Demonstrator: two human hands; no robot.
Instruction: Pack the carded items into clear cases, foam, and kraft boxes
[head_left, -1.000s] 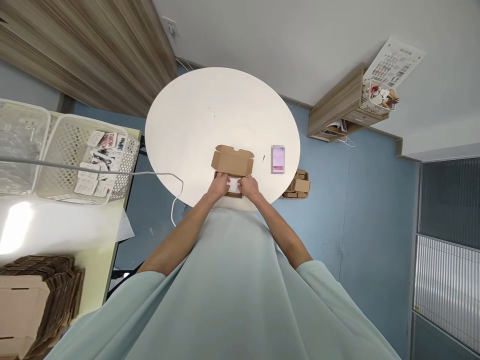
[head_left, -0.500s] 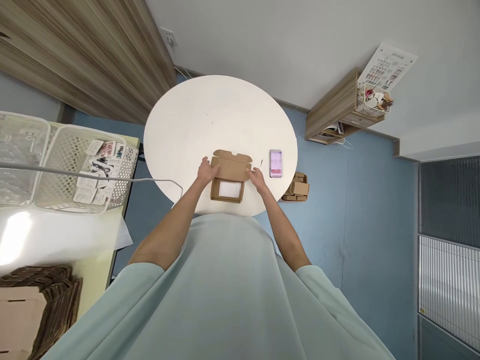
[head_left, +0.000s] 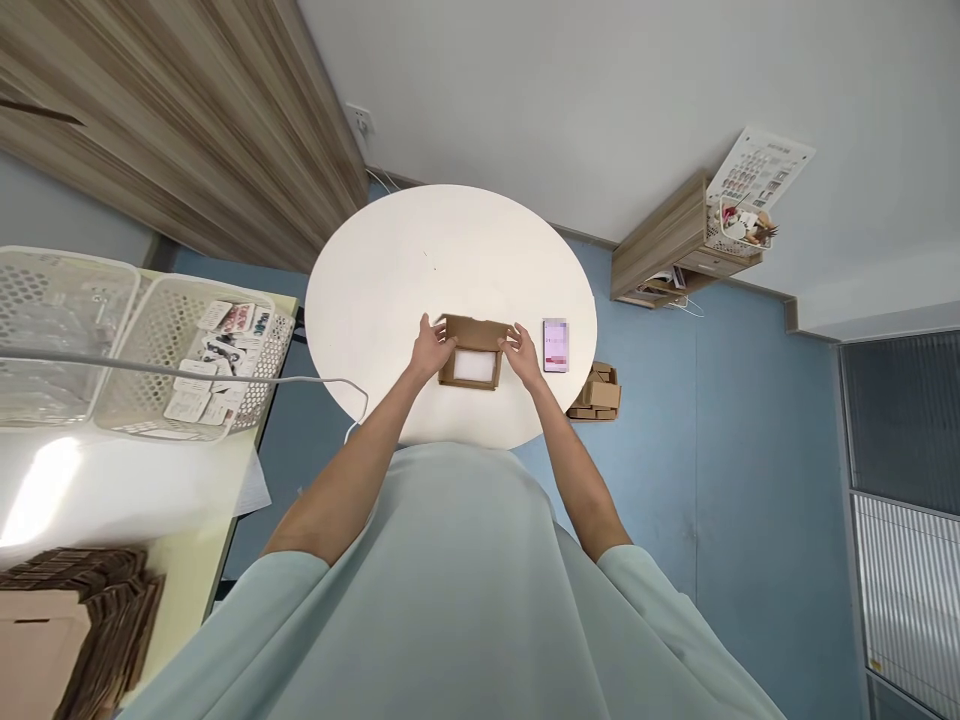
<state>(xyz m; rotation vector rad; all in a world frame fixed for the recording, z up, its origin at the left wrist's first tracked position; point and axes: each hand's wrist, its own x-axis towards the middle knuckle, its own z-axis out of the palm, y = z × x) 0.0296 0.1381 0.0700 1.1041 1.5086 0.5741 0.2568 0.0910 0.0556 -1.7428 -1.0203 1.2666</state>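
Note:
A small brown cardboard box (head_left: 471, 385) rests on the round white table (head_left: 390, 260) near its front edge. Something flat and white (head_left: 475, 365) lies inside the box. The box's lid (head_left: 476, 331) stands raised along the far side. My left hand (head_left: 433, 349) grips the lid's left end, its fingers closed round the edge. On the opposite end my right hand (head_left: 521, 352) pinches the lid in the same way. To the right of that hand a phone (head_left: 556, 346) with a lit screen lies on the table.
White plastic baskets (head_left: 150, 380) holding cards and clear bags stand on the side table at left, near a stack of flat cardboard (head_left: 112, 620). A grey cable (head_left: 315, 379) crosses to the table's edge. A carton of boxes (head_left: 598, 391) sits low at right.
The box lid has tilted up from lying back, and both hands have moved with it. The view has shifted slightly, so the whole scene sits lower.

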